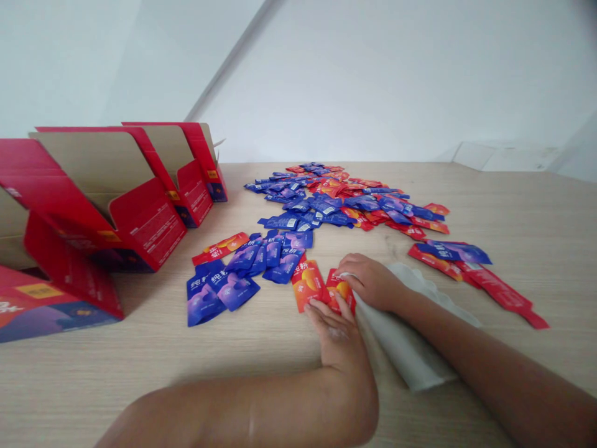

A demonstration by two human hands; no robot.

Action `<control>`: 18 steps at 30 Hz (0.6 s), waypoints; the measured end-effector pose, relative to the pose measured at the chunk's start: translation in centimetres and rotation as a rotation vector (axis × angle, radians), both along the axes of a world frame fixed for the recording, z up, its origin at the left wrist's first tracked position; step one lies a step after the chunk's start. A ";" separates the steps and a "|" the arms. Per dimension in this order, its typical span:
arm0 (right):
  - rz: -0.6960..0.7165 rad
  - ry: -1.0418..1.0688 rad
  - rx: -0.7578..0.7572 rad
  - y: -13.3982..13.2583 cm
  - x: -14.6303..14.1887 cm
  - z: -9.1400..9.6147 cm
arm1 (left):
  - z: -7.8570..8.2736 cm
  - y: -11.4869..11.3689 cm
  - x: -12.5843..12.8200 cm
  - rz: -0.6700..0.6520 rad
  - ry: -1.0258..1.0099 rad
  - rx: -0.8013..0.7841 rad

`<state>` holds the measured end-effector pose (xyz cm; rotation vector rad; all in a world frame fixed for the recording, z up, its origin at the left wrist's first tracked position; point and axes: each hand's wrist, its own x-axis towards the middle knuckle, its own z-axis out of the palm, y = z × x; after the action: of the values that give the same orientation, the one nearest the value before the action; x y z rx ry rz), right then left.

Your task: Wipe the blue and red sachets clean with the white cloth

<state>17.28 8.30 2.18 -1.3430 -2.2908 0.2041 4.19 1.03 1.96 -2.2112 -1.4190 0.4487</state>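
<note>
Head: left hand (336, 333) perhaps on sachet (337, 289)

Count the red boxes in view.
4, in a row on the left: nearest box, second, third, farthest. More may sit beyond the frame's edge.

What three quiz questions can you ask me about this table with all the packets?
1. True or false: the boxes stand to the right of the packets.
2. Which colours are the packets? A) blue and red B) green and yellow C) black and white
3. Fill in: the sheet under the right hand is ____.
Key: 1 false; 2 A; 3 white.
</note>
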 end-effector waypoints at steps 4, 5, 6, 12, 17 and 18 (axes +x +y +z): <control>-0.056 -0.010 0.002 0.4 0.7 -0.2 | 0.0 -0.1 0.0 -0.006 0.051 0.015; -0.028 -0.012 0.004 0.0 0.3 0.0 | -0.1 -0.1 0.0 -0.009 0.062 0.016; 0.016 -0.014 0.004 -0.4 -0.2 0.2 | -0.1 0.0 0.0 -0.012 0.070 0.017; 0.136 -0.028 0.014 -1.5 -1.9 0.7 | -0.3 0.3 0.0 -0.022 0.072 0.022; -0.060 -0.046 0.010 0.4 0.5 -0.4 | -0.6 0.1 -0.2 -0.047 0.089 0.062; -0.075 -0.056 0.014 0.5 0.6 -0.4 | -0.7 0.1 -0.2 -0.050 0.088 0.066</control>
<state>17.93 8.82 1.74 -1.4415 -2.2777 0.1268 4.01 1.14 1.25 -2.1420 -1.3119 0.4691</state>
